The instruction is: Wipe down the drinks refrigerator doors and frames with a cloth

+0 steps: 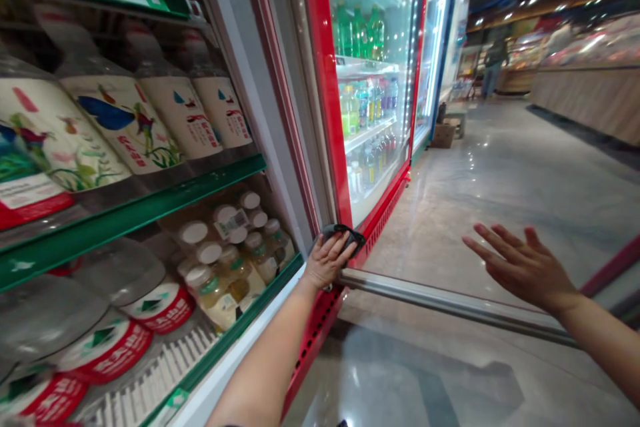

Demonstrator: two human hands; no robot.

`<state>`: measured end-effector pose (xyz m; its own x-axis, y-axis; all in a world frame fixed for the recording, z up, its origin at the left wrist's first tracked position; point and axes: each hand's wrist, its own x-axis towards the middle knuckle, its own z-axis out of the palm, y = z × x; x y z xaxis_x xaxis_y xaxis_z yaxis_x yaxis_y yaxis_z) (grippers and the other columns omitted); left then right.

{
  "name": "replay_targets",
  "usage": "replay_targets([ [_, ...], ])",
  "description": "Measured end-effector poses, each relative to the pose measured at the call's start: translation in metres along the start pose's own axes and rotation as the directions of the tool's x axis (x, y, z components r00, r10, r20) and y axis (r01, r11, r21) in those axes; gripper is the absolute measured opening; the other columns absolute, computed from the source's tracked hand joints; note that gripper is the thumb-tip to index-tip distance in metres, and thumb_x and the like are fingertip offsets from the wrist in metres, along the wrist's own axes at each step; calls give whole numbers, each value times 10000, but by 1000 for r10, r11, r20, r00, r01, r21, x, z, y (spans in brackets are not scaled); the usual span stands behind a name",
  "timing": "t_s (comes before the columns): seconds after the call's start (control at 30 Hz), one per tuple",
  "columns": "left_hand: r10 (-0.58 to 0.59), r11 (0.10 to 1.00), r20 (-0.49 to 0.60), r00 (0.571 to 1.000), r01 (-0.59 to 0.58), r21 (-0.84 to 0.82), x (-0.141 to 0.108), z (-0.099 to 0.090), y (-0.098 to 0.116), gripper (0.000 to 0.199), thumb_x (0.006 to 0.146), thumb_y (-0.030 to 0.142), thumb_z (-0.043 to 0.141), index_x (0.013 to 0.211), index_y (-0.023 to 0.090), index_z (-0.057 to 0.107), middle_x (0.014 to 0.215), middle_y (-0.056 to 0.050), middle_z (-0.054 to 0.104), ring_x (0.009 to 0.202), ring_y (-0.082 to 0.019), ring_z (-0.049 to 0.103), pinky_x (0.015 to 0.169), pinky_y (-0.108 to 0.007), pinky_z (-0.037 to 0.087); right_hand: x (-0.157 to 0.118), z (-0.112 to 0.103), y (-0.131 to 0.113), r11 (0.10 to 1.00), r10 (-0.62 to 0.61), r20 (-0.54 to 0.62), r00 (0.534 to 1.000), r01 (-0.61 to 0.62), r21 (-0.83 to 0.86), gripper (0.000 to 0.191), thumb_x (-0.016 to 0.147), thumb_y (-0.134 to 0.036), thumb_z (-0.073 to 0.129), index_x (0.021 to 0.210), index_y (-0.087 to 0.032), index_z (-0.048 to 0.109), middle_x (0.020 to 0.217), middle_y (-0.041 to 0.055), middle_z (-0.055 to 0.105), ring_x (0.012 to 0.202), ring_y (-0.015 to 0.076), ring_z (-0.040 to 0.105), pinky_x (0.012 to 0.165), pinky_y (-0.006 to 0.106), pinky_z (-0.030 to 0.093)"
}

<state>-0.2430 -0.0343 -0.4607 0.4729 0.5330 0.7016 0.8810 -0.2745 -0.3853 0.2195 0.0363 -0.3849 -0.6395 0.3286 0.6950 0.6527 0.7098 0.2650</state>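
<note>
Left hand (327, 260) closed around black door handle (341, 233) on open red-framed glass cooler door (327, 80). Right hand (521, 268) open, fingers spread, in air above polished floor (475, 180), touching nothing. Small capped bottles (225, 273) on green-edged shelf (125, 213) just beside left hand.

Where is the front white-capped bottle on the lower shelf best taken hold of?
The white-capped bottle is probably best gripped around its body below the cap, coming from the front over the green shelf edge. It stands upright at the group's front, with neighbouring bottles crowding its sides and back. The left hand is nearest, but it is on the door's black grip.
</note>
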Motion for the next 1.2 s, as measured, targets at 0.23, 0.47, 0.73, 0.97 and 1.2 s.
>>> replay_targets([
  [0.23, 394, 912, 174, 902, -361, -194, -27, 5, 17, 508, 1003, 192, 404, 1478, 351, 484, 1549, 81, 506, 1485, -41, 334, 1269, -242, 126, 6, -6, -8, 997, -50, -46, 998, 47, -64, 655, 978, -200, 530, 1560, -424, 327, 1557, -30, 457, 1492, 189, 355, 1292, 433, 39],
  [0.47, 582, 777, 74, 810, -527, -344, 21, 36, 75, 517, 1040, 229, 380, 1556, 239, 366, 1646, 36, 342, 1528, -107, 275, 1287, -309, 183, 16, -8, -12, 993, -91, -61, 994, 86, -87, 720, 964, -167, 524, 1600, -354, 243, 1621, -3, 326, 1553, 172, 162, 1291, 445, 7],
  [0.73, 631, 728, -9, 776, -597, -337, 108, 46, 184, 472, 1053, 187, 298, 1495, 206, 464, 1621, 13, 387, 1506, -107, 329, 1279, -287, 233, 24, -7, -3, 986, -108, 0, 994, 107, -126, 802, 922, -115, 561, 1610, -331, 211, 1609, 20, 356, 1551, 172, 174, 1293, 454, 6],
  [0.97, 558, 812, 35, 829, -536, -231, 79, 30, 108, 495, 1034, 139, 360, 1479, 327, 468, 1613, 113, 385, 1499, -54, 317, 1261, -257, 254, 26, -1, -2, 992, -76, -16, 997, 74, -99, 789, 934, -101, 547, 1606, -356, 221, 1605, 20, 372, 1539, 181, 217, 1296, 467, 41],
  [1.2, -68, 997, -211, 975, 57, -55, 134, -8, 30, 575, 974, 240, 550, 1523, 349, 419, 1614, -15, 410, 1536, -227, 289, 1296, -534, 79, 26, 4, -2, 996, -78, -36, 996, 76, -52, 773, 947, -109, 535, 1606, -355, 215, 1623, 8, 333, 1550, 178, 162, 1293, 483, 13],
])
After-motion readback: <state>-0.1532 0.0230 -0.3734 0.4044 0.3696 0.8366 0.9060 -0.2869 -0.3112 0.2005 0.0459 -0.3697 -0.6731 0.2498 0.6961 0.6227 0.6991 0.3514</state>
